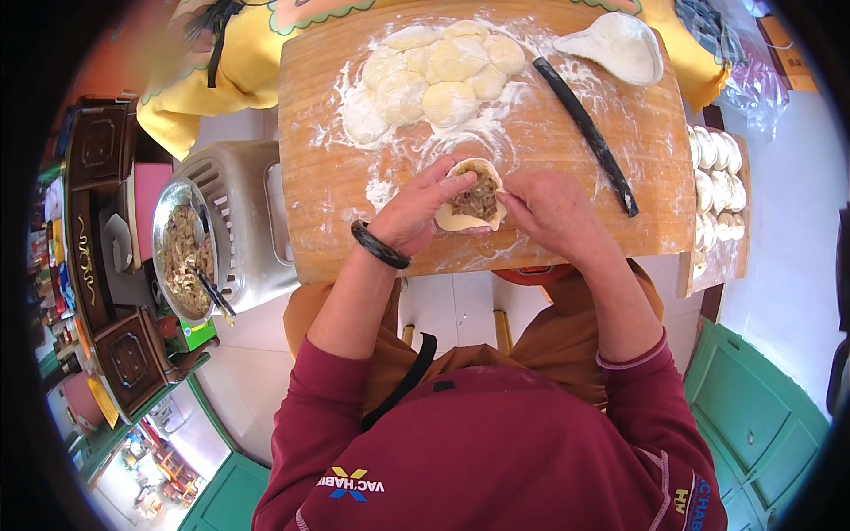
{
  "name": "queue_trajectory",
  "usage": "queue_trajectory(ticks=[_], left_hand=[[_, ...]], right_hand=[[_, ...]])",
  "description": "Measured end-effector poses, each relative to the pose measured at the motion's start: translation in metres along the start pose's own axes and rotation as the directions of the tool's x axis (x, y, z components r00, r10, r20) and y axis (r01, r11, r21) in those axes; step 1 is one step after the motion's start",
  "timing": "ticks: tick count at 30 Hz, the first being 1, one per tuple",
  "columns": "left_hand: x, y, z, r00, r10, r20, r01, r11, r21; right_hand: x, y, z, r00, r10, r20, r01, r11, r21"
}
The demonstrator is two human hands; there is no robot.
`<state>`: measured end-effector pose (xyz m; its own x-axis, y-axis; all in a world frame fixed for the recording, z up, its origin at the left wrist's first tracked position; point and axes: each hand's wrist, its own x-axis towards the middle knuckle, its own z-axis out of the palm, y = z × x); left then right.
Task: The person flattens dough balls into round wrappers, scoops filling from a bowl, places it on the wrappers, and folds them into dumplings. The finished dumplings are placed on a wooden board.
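Over the near edge of a wooden board (332, 192), a round dough wrapper (458, 221) is held up with a mound of chopped filling (479, 199) inside. My left hand (425, 199) cradles the wrapper from the left, its thumb resting on the filling. On the other side, the fingers of my right hand (548, 209) pinch the wrapper's right rim. The wrapper's edge stands curled up around the filling, and its underside is hidden. Farther back on the board lies a floury pile of flat dough wrappers (451, 103). A black bracelet (380, 244) circles my left wrist.
A black rolling pin (588, 136) lies slanted at the right, below a scoop of flour (617, 50). At left, a metal bowl of filling (186, 259) with a utensil in it sits on a plastic stool (246, 172). Shaped dumplings (720, 179) line a board at right.
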<state>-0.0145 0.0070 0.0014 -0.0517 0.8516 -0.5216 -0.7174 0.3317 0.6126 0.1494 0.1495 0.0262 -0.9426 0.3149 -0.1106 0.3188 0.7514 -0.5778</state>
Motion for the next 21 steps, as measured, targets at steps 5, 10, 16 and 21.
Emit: queue_trajectory(ticks=[5,10,16,21], left_hand=[[0.0009,0.0012,-0.0017,0.999,-0.005,0.037,0.004,0.999,0.033],[0.0016,0.0016,-0.0032,0.999,-0.030,0.043,0.028,0.998,0.063],[0.0010,0.0014,-0.0011,1.000,-0.014,0.024,0.013,0.998,0.064],[0.0026,-0.0001,-0.0037,1.000,-0.013,-0.002,0.013,0.997,0.077]], right_hand=[[0.0003,0.0003,0.0016,0.997,0.040,-0.069,-0.034,0.996,0.084],[0.0031,0.0033,0.0055,0.997,0.072,-0.028,-0.069,0.992,0.104],[0.0014,0.0019,0.0045,0.998,-0.018,-0.064,0.021,0.998,0.058],[0.0025,0.0010,0.0043,0.999,-0.013,-0.051,0.016,0.998,0.053]])
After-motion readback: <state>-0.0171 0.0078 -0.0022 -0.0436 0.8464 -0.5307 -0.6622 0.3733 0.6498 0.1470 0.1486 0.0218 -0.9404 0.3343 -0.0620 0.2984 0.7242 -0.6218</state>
